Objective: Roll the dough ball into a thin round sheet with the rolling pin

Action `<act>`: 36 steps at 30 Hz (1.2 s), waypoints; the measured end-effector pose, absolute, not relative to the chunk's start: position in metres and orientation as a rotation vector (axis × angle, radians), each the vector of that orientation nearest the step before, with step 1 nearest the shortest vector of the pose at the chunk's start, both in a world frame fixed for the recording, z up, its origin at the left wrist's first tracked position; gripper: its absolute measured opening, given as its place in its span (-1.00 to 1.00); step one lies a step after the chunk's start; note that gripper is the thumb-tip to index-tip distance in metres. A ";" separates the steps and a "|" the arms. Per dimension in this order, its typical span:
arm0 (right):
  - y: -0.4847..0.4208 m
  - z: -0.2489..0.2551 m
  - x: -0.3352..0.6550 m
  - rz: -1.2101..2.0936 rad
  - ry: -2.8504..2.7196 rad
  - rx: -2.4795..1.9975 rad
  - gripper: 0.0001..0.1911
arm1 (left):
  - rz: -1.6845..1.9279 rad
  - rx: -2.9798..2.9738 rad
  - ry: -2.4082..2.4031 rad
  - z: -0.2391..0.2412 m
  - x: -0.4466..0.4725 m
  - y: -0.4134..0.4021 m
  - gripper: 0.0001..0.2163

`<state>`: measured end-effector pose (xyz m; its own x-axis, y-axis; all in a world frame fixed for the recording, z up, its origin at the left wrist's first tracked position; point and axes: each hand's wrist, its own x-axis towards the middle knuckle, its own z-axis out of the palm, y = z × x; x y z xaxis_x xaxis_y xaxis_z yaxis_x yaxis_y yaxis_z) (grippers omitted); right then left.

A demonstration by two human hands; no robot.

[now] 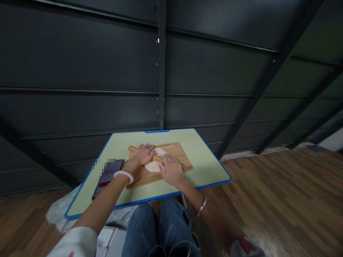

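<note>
A wooden rolling pin [158, 158] lies slantwise across a flat, pale sheet of dough [152, 166]. My left hand [144, 155] rests over the pin's left part, fingers curled onto it, with the pin's tip sticking out beyond. Over the other end is my right hand [171, 169], its fingers bent onto the pin and hiding that tip. Beneath the dough, a rectangular wooden board [184, 160] sits askew. Parts of the dough are covered by the pin and my hands.
The board stands on a small pale green folding table [209, 171] with a blue rim. A dark, phone-like device [109, 175] lies by my left forearm. Behind the table rises a dark panelled wall [120, 64]. My knees [158, 217] are below the near edge, above a wooden floor [281, 182].
</note>
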<state>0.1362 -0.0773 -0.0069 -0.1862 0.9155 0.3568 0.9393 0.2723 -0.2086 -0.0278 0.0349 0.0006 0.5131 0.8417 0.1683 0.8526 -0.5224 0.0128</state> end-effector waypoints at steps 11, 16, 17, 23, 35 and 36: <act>-0.124 -0.017 0.098 -0.011 -2.017 -1.729 -0.33 | -0.353 -2.732 -1.469 -0.004 -0.042 0.007 -0.52; -0.123 -0.019 0.108 -0.002 -2.085 -1.677 -0.32 | -0.344 -2.693 -1.445 -0.008 -0.043 0.008 -0.53; -0.123 -0.019 0.110 -0.006 -2.107 -1.663 -0.31 | -0.340 -2.685 -1.437 -0.007 -0.043 0.008 -0.54; -0.116 -0.017 0.125 0.004 -2.197 -1.600 -0.30 | -0.323 -2.661 -1.376 -0.001 -0.041 0.008 -0.55; -0.090 -0.010 0.150 0.001 -2.276 -1.509 -0.30 | -0.242 -2.597 -1.450 0.006 -0.022 0.018 -0.59; -0.088 -0.010 0.152 -0.007 -2.282 -1.503 -0.30 | -0.233 -2.587 -1.461 0.006 -0.020 0.020 -0.59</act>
